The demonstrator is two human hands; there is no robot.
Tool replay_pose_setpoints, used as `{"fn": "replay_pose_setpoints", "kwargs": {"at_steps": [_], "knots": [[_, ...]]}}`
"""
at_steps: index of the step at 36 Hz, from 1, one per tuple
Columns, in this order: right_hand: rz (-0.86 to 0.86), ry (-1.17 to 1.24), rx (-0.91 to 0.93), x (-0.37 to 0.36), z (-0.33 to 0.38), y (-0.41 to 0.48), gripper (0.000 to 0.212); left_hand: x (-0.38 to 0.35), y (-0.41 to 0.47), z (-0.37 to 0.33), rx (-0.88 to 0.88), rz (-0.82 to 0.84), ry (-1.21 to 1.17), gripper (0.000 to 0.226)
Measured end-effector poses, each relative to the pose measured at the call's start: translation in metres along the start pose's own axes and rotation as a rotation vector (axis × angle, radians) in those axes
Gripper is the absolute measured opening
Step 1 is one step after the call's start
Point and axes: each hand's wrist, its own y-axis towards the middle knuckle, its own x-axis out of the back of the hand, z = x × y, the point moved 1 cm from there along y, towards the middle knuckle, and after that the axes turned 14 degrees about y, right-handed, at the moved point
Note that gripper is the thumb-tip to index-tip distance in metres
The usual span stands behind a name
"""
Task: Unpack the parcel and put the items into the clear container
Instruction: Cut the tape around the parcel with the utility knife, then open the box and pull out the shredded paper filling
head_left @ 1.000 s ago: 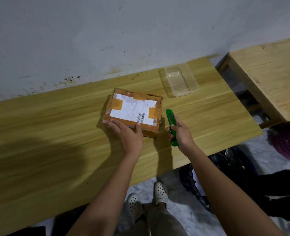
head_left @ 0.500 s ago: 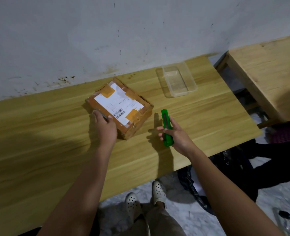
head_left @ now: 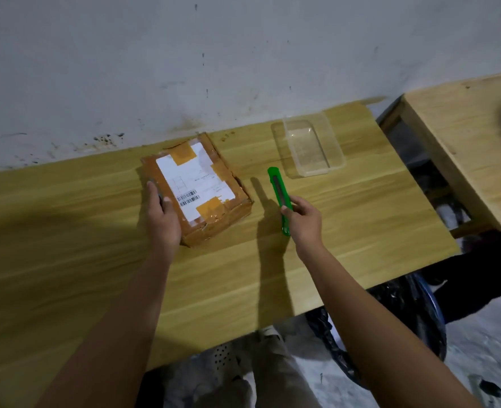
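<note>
A brown taped cardboard parcel (head_left: pixel 205 184) with a white shipping label lies on the wooden table (head_left: pixel 66 260), its long side running away from me. My left hand (head_left: pixel 162 219) rests on the parcel's near left edge, fingers pressed along its side. My right hand (head_left: pixel 303 219) grips a green box cutter (head_left: pixel 278 189) by its lower half, to the right of the parcel, tip pointing away from me. The clear container (head_left: pixel 311 148) stands empty at the back right, just beyond the cutter's tip.
A stained grey wall (head_left: pixel 214 54) runs behind the table. A second wooden table (head_left: pixel 472 148) stands to the right across a narrow gap. Black plastic bags (head_left: pixel 405 319) lie on the floor under the table's right end. My legs and shoes show below the front edge.
My left hand has turned the parcel further, so its long side now points away from me. My right hand has lifted the green cutter upward and closer to the container.
</note>
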Motion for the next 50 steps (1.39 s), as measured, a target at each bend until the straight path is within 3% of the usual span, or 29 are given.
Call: {"fn": "replay_pose_setpoints", "kwargs": {"at_steps": [7,15,19,26,30,35,38,41,45,48,50], "knots": [[-0.014,-0.103,0.028,-0.042,0.016,0.043,0.028,0.003,0.015,0.012,-0.124,0.061,0.056,0.048],[0.086,-0.283,0.182,-0.079,0.026,0.086,0.027,-0.012,0.001,0.002,0.057,-0.198,-0.056,0.037],[0.122,-0.370,0.237,-0.093,0.031,0.094,0.030,-0.024,-0.011,0.003,0.105,-0.152,-0.215,0.047],[0.155,-0.459,0.379,-0.108,0.038,0.099,0.032,-0.026,-0.021,0.011,0.023,-0.130,-0.184,0.052],[0.351,-0.354,0.528,-0.132,0.051,0.090,0.026,-0.014,-0.013,0.016,-0.049,-0.058,-0.103,0.047],[0.612,-0.475,0.565,-0.158,0.053,0.084,0.029,0.002,0.007,0.029,-0.053,0.080,-0.091,0.054],[0.590,-0.457,0.576,-0.150,0.049,0.079,0.029,0.015,0.016,0.027,-0.041,0.116,-0.083,0.041],[0.529,-0.430,0.610,-0.130,0.041,0.069,0.030,0.028,0.021,0.021,0.027,0.014,-0.008,0.022],[0.477,-0.419,0.618,-0.104,0.026,0.048,0.031,0.034,0.025,0.017,0.182,-0.142,0.151,0.040],[0.405,-0.366,0.610,-0.089,0.015,0.028,0.030,0.032,0.022,0.014,0.253,-0.171,0.057,0.045],[0.348,-0.319,0.596,-0.079,0.009,0.014,0.030,0.029,0.013,0.014,0.213,-0.199,0.002,0.035]]}}
